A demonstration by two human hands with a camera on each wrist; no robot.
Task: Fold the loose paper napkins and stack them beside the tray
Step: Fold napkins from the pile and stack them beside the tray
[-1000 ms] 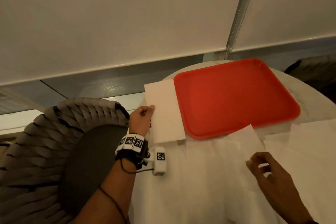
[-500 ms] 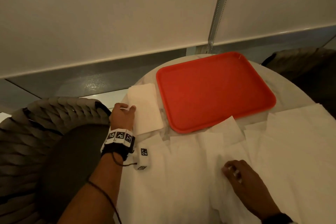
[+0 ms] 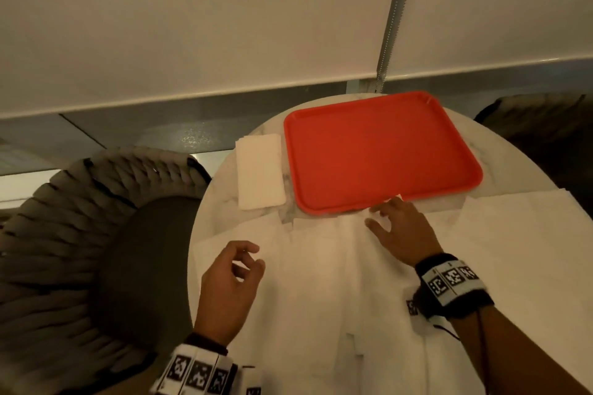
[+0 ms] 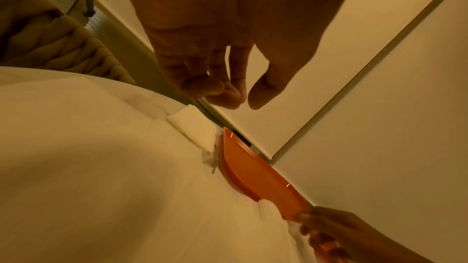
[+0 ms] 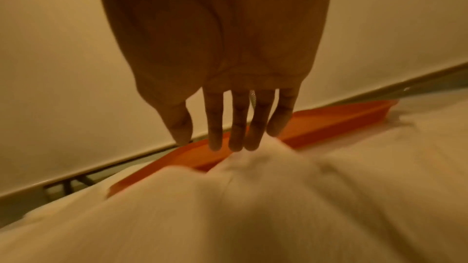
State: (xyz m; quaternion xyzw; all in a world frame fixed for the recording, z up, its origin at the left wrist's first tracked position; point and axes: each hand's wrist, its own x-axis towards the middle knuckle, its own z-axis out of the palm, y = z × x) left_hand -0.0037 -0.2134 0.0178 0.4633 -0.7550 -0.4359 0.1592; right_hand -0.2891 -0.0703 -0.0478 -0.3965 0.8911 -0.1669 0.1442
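- The table (image 3: 513, 157) is covered on its near side by loose napkins (image 3: 321, 292) that overlap one another; because the sheets are thin and lie layered, two could be lifted as one, and a double thickness would be judged likely to fold badly.
- The red tray (image 3: 378, 151) is set at the far side of the table, with a napkin edge lying just against its near rim; if that sheet is dragged, the tray could be nudged, or the paper could be torn where it catches under the rim.
- The right hand (image 3: 401, 231) is held with its fingers (image 5: 238, 127) straight and spread, the tips touching the raised edge of a napkin beside the tray rim; nothing is gripped, so the sheet could slip away or be creased instead of being picked up.
- The left hand (image 3: 229, 279) is held above the near-left sheets with fingers loosely curled and thumb apart, holding nothing; without a hold-down from it, the whole layer could be shifted toward the table edge and a sheet lost to the woven chair (image 3: 80, 234).
- The folded stack (image 3: 260, 170) is placed just left of the tray, close to the table's rim; it could be knocked askew by a careless placement of the next napkin.
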